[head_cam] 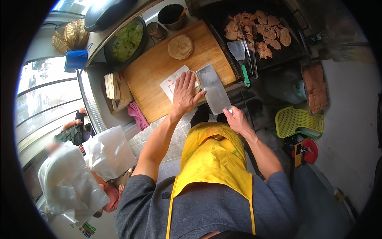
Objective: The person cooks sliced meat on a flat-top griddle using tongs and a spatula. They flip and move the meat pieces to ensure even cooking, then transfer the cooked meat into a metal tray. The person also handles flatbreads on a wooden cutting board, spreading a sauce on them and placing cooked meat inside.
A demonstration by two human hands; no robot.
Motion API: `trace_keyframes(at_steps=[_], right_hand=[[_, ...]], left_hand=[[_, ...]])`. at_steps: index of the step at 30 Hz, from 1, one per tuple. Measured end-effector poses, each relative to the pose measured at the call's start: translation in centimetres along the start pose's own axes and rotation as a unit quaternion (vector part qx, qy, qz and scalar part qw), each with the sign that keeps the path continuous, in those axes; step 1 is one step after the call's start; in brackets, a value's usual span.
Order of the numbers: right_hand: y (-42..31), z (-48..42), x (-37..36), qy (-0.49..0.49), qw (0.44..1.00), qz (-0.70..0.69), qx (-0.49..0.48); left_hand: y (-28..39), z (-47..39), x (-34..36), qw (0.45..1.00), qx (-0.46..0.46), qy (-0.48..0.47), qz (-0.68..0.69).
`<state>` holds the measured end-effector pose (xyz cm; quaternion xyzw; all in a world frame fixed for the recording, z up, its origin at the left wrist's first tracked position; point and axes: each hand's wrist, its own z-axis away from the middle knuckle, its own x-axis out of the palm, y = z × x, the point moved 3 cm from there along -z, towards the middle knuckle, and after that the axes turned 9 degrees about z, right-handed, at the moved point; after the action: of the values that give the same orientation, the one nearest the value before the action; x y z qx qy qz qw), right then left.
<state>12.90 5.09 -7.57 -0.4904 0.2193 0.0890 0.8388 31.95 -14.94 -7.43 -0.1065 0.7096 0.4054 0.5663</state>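
Observation:
My left hand (185,92) lies flat, fingers extended, over a round flatbread (197,85) and part of a white paper sleeve (170,80) with red printing. Most of that bread is hidden under the palm. In my right hand (237,119) is the handle of a broad cleaver (213,88). Its blade lies against or just beside the bread's right edge; exact contact is hard to tell. Beneath them is a wooden cutting board (146,80). A second browned flatbread (180,46) rests farther back on the board.
Right of the board, a black griddle (286,59) carries meat slices (270,31), metal tongs (250,47) and a green-handled scraper (245,74). Lettuce fills a bowl (109,55) at back left. Paper sleeves (112,86) and a pink cloth (138,116) sit left; people are beyond the counter.

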Motion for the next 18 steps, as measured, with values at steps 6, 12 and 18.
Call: trace_keyframes(at_steps=[6, 12, 18], right_hand=[[-1.3, -4.0, 2.8, 0.024, 0.999, -0.034, 0.002], [-0.6, -4.5, 7.2, 0.004, 0.992, -0.114, 0.053], [1.2, 0.4, 9.3, -0.026, 0.984, -0.158, 0.074]], left_hand=[[-0.1, -0.2, -0.2, 1.000, 0.009, -0.014, 0.009], [-0.6, -0.4, 0.3, 0.999, -0.017, 0.007, 0.045], [-0.6, 0.1, 0.7, 0.996, -0.044, 0.034, 0.073]])
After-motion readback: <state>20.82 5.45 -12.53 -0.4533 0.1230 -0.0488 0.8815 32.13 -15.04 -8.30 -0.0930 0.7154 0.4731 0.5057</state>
